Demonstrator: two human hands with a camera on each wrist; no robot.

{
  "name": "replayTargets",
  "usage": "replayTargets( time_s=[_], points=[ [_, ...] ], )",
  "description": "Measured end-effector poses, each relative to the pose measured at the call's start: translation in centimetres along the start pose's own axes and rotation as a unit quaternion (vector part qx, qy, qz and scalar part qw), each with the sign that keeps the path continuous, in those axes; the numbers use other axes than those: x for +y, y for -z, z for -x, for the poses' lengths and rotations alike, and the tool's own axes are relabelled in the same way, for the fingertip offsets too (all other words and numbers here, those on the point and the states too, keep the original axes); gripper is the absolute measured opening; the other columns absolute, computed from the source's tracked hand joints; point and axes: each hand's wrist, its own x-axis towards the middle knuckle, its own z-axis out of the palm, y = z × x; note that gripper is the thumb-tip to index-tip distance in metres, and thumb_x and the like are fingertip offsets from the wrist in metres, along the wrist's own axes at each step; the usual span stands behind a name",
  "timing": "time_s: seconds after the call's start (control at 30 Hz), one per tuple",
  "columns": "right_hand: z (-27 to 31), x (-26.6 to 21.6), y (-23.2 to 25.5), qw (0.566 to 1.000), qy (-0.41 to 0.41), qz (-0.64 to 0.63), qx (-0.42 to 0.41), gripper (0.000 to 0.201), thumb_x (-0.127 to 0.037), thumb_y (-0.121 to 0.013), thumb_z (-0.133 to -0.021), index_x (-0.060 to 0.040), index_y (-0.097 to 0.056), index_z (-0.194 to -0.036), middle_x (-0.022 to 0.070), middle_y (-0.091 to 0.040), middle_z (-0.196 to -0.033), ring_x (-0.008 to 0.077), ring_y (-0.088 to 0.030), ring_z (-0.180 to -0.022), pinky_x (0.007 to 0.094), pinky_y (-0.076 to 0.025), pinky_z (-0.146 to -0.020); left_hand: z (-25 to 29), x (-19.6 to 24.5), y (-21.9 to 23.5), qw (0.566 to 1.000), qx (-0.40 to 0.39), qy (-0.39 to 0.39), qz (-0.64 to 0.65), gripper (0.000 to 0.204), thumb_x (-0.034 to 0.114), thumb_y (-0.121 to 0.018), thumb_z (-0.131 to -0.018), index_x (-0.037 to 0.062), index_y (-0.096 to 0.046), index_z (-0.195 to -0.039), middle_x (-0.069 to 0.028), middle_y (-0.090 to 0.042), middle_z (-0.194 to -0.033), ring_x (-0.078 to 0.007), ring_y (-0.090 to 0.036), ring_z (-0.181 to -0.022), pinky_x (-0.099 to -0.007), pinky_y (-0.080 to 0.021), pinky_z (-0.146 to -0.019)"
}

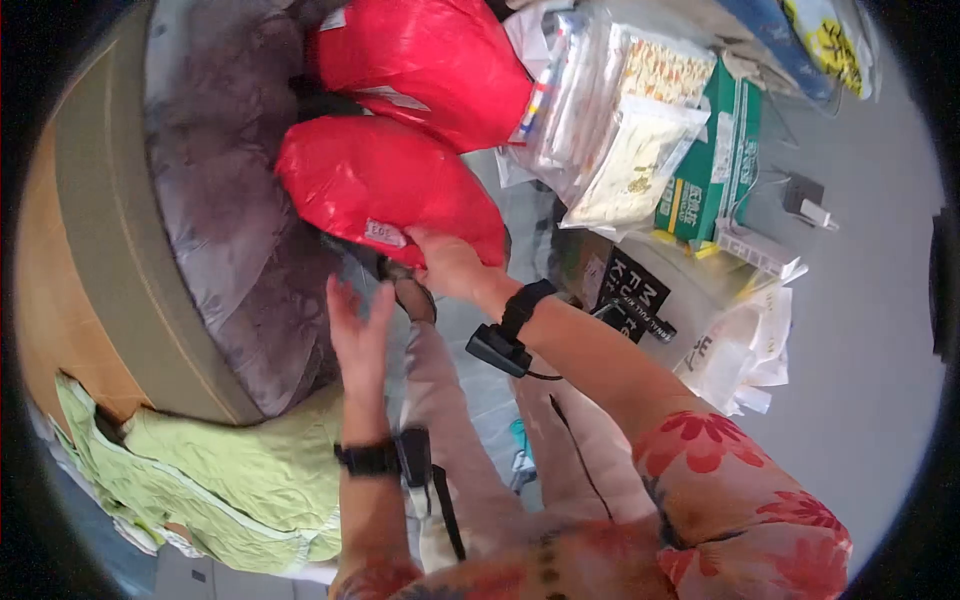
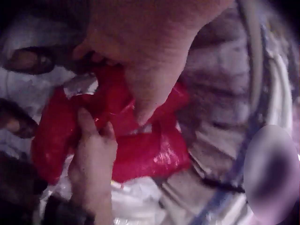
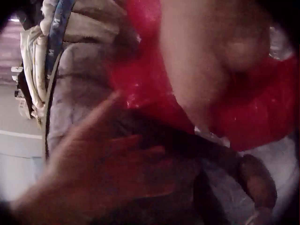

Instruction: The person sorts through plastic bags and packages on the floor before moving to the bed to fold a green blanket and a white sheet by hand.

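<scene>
A plump red plastic bag (image 1: 380,180) with a small white label (image 1: 384,233) lies beside the grey quilted bedding. Beyond it is another full red bag (image 1: 430,70), the two pressed together. My right hand (image 1: 455,265) grips the lower edge of the nearer bag close to the label, thumb on the red plastic. My left hand (image 1: 362,335) is just short of that bag, its fingers spread and holding nothing. In the right wrist view the left hand (image 3: 108,164) is blurred, below the red plastic. The fingers of my right hand are partly hidden by the bag.
The grey quilted bedding (image 1: 230,180) and a tan padded edge (image 1: 110,200) stand to the left, with green cloth (image 1: 240,470) below. On the right are clear packets (image 1: 640,150), a green box (image 1: 715,150) and a black printed package (image 1: 635,295). My shoe (image 1: 412,298) is under the hands.
</scene>
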Motion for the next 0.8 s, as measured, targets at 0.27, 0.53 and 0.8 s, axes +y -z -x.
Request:
replayTargets(
  time_s=[0.27,0.53,0.8],
  points=[
    [-6.8,8.7,3.4,0.962,0.05,-0.253,0.084,0.046,-0.011,-0.053,-0.078,-0.0058,-0.044,-0.122,0.0105,-0.062,-0.079,0.017,-0.059,-0.064,0.0316,-0.049,-0.06,-7.8,-4.2,-5.4,0.959,-0.044,0.18,0.213,0.032,0.016,-0.063,-0.072,0.0106,-0.051,-0.101,-0.0027,-0.056,-0.094,-0.0166,-0.053,-0.086,-0.0328,-0.043,-0.073],
    [-7.4,8.5,0.3,0.973,0.043,-0.196,0.116,0.039,-0.014,-0.051,-0.074,-0.0079,-0.053,-0.113,0.0186,-0.06,-0.088,0.0307,-0.06,-0.078,0.0373,-0.047,-0.072,-8.3,-4.6,-5.6,0.933,-0.04,0.182,0.309,0.02,0.004,-0.053,-0.072,0.004,-0.055,-0.092,-0.0045,-0.059,-0.088,-0.0187,-0.057,-0.082,-0.0319,-0.045,-0.076],
    [-3.3,5.6,-1.2,0.996,0.04,-0.034,0.074,0.053,-0.011,-0.047,-0.076,-0.0125,-0.036,-0.128,0.0236,-0.05,-0.109,0.0377,-0.051,-0.098,0.0436,-0.042,-0.082,-8.5,-5.6,-4.7,0.917,-0.06,0.206,0.336,0.025,0.004,-0.052,-0.072,0.0026,-0.054,-0.098,-0.0068,-0.06,-0.093,-0.0219,-0.057,-0.088,-0.0348,-0.045,-0.083]
  ],
)
